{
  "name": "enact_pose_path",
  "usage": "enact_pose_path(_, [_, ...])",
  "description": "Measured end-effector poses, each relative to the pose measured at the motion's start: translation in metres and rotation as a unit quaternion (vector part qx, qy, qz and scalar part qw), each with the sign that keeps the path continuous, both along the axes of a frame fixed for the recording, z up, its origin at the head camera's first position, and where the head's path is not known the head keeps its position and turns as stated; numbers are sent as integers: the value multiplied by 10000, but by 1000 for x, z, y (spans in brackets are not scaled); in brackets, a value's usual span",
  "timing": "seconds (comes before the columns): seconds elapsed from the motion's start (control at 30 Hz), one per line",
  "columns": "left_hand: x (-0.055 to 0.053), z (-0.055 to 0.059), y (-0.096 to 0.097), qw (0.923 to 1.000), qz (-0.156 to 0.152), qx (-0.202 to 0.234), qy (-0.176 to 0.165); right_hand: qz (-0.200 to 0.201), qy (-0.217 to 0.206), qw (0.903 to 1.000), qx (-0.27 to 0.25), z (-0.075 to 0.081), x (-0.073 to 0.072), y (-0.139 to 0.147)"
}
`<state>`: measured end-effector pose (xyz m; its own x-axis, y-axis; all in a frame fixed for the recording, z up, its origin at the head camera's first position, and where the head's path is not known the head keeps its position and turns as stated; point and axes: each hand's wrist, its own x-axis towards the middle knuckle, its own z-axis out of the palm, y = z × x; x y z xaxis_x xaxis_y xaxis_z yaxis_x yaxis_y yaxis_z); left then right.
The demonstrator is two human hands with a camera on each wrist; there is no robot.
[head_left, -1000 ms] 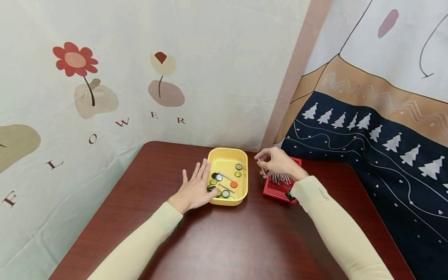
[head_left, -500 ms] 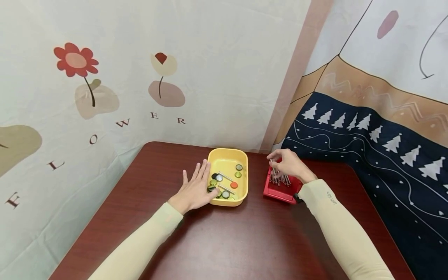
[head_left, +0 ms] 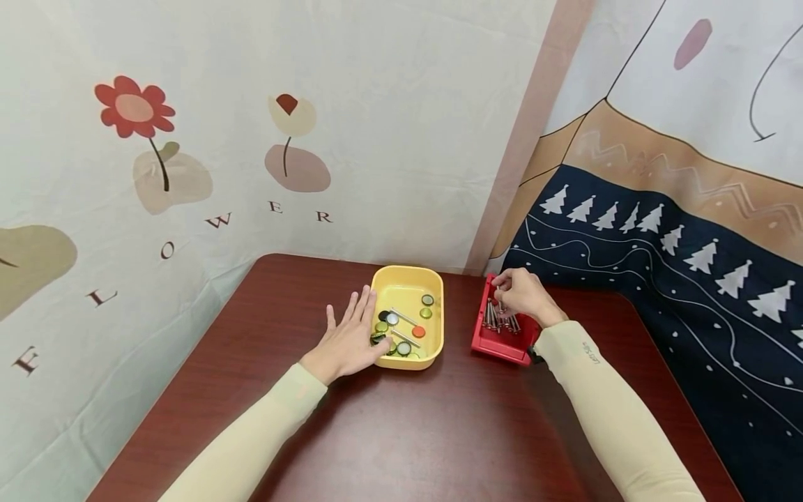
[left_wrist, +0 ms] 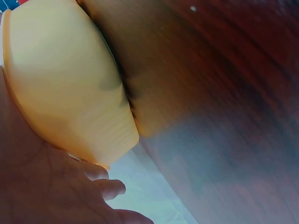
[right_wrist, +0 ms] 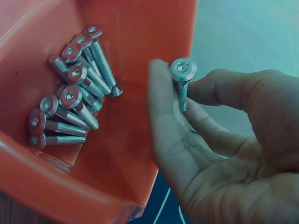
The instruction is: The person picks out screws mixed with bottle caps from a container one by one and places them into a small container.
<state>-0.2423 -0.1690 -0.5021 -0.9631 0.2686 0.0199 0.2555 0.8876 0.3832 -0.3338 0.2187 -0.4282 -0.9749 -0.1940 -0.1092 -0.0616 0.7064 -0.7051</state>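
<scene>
In the head view my left hand (head_left: 343, 347) lies against the left side of a yellow plastic bin (head_left: 409, 269), fingers straight, thumb over the rim. The left wrist view shows the bin's outer wall (left_wrist: 65, 74) beside that palm. My right hand (head_left: 525, 298) is over a red plastic bin (head_left: 500, 352) to the right. In the right wrist view, its thumb and fingers pinch a silver bolt (right_wrist: 183, 71), flat socket head uppermost, above the bin's edge. Several similar bolts (right_wrist: 70, 98) lie in a loose pile inside the red bin.
Inside the yellow bin are several bottle caps, among them an orange cap (head_left: 418, 332), and two metal rods, one a silver rod (head_left: 406, 339). Both bins stand near the back of a dark red-brown table (head_left: 401, 432). Printed cloth (head_left: 389, 139) hangs behind the table.
My right hand, pinching a bolt, has moved right from the gap between the bins to over the red bin. My left hand and the yellow bin have stayed put.
</scene>
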Motion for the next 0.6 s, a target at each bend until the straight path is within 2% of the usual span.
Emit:
enact_pose_path(0.23, [0, 0, 0, 10000, 13, -19, -16, -198, -124, 9995, 208, -6, -6, -2])
enact_pose_path(0.6, [1, 2, 0, 9999, 4, -81, -69, -164, -90, 9977, 653, -10, -8, -3])
